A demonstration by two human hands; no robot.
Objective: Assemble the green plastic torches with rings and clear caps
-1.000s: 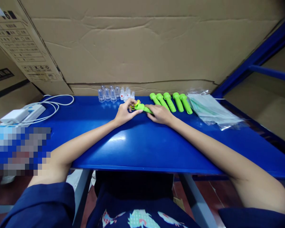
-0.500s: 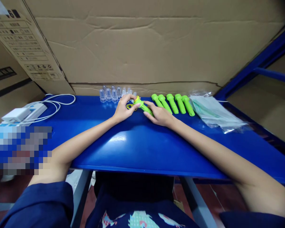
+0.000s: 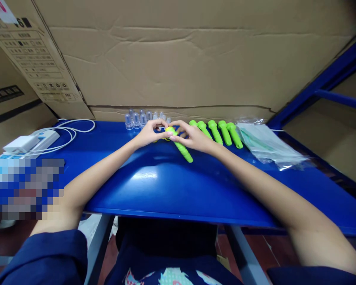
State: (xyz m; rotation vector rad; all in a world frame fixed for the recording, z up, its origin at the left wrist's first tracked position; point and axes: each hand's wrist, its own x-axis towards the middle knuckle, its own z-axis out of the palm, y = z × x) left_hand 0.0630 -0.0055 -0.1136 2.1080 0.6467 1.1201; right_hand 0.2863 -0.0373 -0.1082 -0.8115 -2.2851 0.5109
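left hand [image 3: 150, 134] and right hand [image 3: 193, 138] meet at the far middle of the glossy blue metal table [image 3: 166, 186], fingertips of both closed in a pinch on the head end of one bright green ribbed plastic rod [image 3: 182, 149]. neither hand is open and neither holds anything else. the rod lies slanted, head between the two hands, tail pointing back toward the person and low over the table; whether the tail touches the surface cannot be told. a small yellowish part [image 3: 167, 130] shows at the head between the thumbs, too small to make out. judged: a two-handed fingertip hold at one end suits fine work on the head, with both forearms resting on the table for steadiness. just beside the right hand, a row of matching green plastic rods [image 3: 219, 132] lies side by side, heads away from the person, apart from the held one. behind the left hand stands a cluster of small clear plastic caps [image 3: 139, 118] against the brown cardboard wall [image 3: 166, 67], within short reach. clear plastic bags [image 3: 267, 144] lie at the right; a white power strip with coiled cable [image 3: 38, 140] sits well apart at the left.
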